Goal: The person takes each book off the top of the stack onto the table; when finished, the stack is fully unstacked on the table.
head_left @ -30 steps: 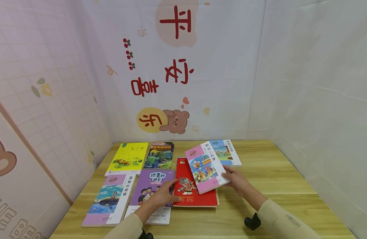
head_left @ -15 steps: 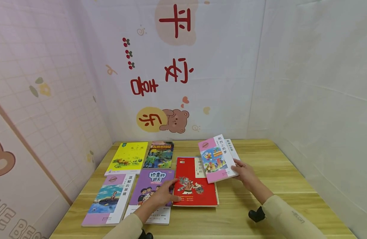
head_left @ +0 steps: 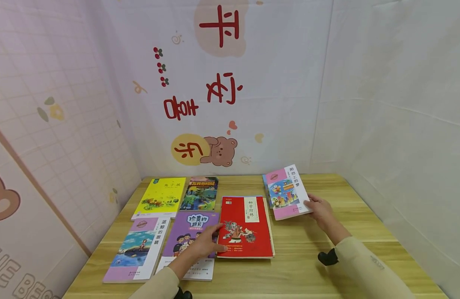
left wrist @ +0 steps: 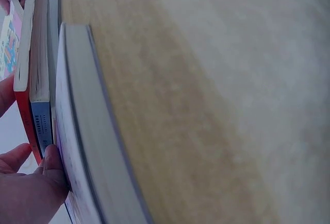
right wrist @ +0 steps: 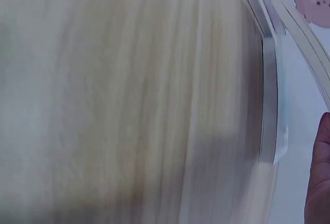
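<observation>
My right hand [head_left: 321, 211] pinches the lower right edge of a pink-and-white picture-cover book [head_left: 284, 195]. That book is tilted and overlaps a blue book [head_left: 264, 180] lying at the back. In the right wrist view the right hand [right wrist: 318, 177] shows at the right edge, below the held book's pages [right wrist: 304, 38]. My left hand [head_left: 205, 243] rests at the left edge of a red book [head_left: 241, 236], its thumb on the cover. The left wrist view shows a blue-spined book [left wrist: 41, 123] under the red one, with fingertips [left wrist: 53, 159] at the spines.
Left of the red stack lie a purple book [head_left: 194, 226] over a white one [head_left: 203, 270], and a pink-and-white book [head_left: 130, 253]. Behind them are a yellow book [head_left: 158, 197] and a green dinosaur-cover book [head_left: 198, 199]. Cloth walls [head_left: 274, 83] border the wooden table [head_left: 364, 245].
The pink-and-white book has moved right and back with my right hand, off the red book and over the blue one. The red cover is now uncovered. My left hand has stayed put.
</observation>
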A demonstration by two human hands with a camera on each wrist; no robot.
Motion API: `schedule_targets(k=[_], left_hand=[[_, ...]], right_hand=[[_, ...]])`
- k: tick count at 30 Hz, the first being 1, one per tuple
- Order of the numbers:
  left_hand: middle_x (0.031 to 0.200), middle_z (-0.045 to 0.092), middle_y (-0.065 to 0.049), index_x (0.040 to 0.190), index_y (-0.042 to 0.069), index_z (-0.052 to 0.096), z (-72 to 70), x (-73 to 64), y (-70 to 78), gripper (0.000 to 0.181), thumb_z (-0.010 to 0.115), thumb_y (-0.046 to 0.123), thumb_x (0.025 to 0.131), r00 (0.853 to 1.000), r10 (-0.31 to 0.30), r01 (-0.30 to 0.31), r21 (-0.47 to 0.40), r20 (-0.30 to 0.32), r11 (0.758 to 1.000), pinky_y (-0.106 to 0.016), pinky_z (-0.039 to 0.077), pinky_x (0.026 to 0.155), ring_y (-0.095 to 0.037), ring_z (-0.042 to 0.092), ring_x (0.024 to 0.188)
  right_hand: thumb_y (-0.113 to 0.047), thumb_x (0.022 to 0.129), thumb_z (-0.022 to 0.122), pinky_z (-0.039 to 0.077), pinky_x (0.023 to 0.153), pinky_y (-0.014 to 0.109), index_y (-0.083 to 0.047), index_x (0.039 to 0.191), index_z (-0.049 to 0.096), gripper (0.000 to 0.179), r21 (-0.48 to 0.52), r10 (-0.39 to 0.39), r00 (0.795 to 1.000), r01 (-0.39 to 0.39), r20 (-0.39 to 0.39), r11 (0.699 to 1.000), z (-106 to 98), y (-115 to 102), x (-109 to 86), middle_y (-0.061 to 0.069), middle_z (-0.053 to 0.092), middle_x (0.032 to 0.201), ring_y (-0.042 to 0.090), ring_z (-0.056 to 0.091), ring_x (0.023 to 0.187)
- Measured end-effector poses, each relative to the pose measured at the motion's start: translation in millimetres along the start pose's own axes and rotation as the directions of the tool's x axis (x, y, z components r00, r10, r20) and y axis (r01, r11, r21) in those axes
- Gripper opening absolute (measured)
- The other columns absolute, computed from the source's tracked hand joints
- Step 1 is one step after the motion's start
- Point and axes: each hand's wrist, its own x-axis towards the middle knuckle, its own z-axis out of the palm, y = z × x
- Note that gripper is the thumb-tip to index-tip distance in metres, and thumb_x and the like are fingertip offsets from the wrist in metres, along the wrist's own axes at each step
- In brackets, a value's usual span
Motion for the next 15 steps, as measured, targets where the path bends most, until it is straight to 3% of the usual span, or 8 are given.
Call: schedule_targets(k=[6,11,15], left_hand=[[0.137,0.049,-0.018,0.151,0.008,0.040,-0.1,0.9,-0.5,0.085,0.084,0.015,0.079,1.000,-0.018,0.018,0.015,-0.006,1.000,-0.057,0.045,0.098,-0.036,0.049,0.118],[0.138,0.048,-0.018,0.151,0.009,0.040,-0.2,1.4,-1.8,0.086,0.085,0.015,0.079,1.000,-0.020,0.020,0.008,-0.003,1.000,-0.058,0.044,0.099,-0.036,0.049,0.119],[0.139,0.047,-0.019,0.151,0.009,0.040,0.5,1.9,-2.2,0.085,0.085,0.015,0.079,1.000,-0.020,0.020,0.003,-0.001,1.000,-0.058,0.043,0.099,-0.037,0.048,0.120]], right_hand=[[-0.010,0.104,0.050,0.055,0.073,0.026,0.008,0.153,0.023,0.059,-0.001,0.008,1.000,-0.008,-0.019,1.000,-19.7,-3.7,9.2,-0.001,0.062,0.104,0.004,0.063,0.079],[-0.013,0.105,0.049,0.055,0.075,0.025,0.005,0.154,0.023,0.059,-0.051,-0.001,0.999,-0.001,-0.050,0.999,-35.4,-8.6,18.3,0.023,0.051,0.131,0.001,0.062,0.081],[-0.014,0.105,0.047,0.055,0.076,0.024,0.004,0.155,0.020,0.059,-0.050,-0.018,0.997,0.014,-0.075,0.999,-47.6,-8.7,24.2,0.030,0.034,0.147,-0.001,0.061,0.081]])
